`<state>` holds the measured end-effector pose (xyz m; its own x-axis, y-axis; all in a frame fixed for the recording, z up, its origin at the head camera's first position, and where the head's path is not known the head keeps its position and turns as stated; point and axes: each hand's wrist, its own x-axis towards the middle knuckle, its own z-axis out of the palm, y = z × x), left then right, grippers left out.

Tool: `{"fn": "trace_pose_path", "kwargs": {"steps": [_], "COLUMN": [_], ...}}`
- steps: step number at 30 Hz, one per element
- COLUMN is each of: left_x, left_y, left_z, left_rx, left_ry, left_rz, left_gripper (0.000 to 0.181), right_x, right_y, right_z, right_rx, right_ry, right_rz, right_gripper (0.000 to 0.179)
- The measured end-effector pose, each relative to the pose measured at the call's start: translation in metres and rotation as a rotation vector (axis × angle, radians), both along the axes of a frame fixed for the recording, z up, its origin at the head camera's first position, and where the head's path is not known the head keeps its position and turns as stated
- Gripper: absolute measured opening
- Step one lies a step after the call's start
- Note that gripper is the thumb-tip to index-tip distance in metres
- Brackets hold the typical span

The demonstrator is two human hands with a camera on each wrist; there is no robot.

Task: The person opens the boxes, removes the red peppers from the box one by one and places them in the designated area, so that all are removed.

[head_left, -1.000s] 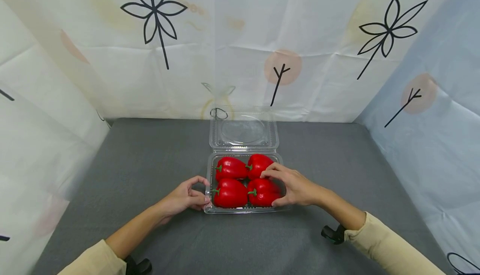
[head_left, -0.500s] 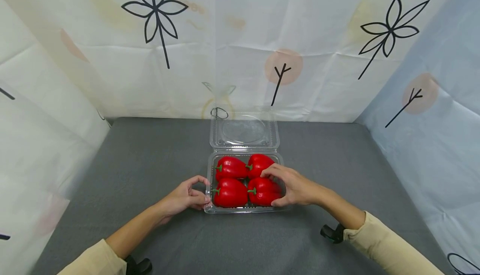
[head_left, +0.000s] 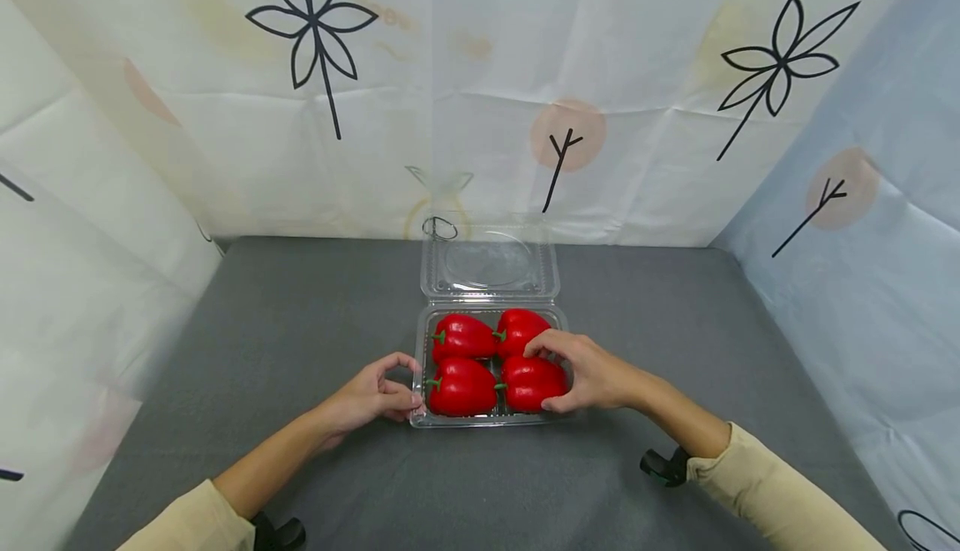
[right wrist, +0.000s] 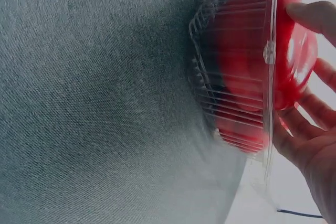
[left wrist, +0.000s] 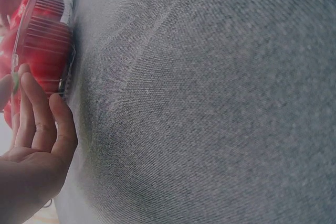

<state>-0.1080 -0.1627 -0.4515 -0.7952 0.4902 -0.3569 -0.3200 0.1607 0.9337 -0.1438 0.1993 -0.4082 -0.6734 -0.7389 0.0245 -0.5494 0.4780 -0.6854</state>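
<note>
Several red bell peppers with green stems lie in two rows in a clear plastic clamshell container (head_left: 491, 421). My right hand (head_left: 592, 372) grips the front right bell pepper (head_left: 531, 384), thumb at its near side and fingers at its far side; the right wrist view shows the thumb against that red bell pepper (right wrist: 294, 59) above the rim. At the container's left edge, my left hand (head_left: 375, 393) pinches the rim between thumb and fingers. The front left bell pepper (head_left: 461, 388), back left bell pepper (head_left: 462, 337) and back right bell pepper (head_left: 519, 328) sit around it.
The container's clear lid (head_left: 489, 263) stands open behind the base, towards the back curtain (head_left: 637, 117). Grey cloth (head_left: 322, 309) covers the table. Printed fabric hangs along both sides too.
The front right bell pepper has shifted slightly to the right and turned a little under my right hand. My left hand stays at the container's rim.
</note>
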Motion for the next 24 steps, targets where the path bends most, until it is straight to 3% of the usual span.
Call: {"fn": "trace_pose_path", "kwargs": {"steps": [11, 24], "left_x": [-0.0012, -0.0016], "left_y": [0.0008, -0.0005], "left_z": [0.0002, -0.0003], "left_rx": [-0.004, 0.006], "left_ry": [-0.007, -0.018], "left_rz": [-0.003, -0.003], "left_gripper": [0.048, 0.048], "right_x": [-0.0031, -0.0024], "right_y": [0.0027, 0.0029], "right_z": [-0.0027, -0.0026], "right_rx": [-0.036, -0.047], "right_ry": [-0.048, -0.018], "right_rz": [0.040, 0.039], "right_gripper": [0.064, 0.061]}}
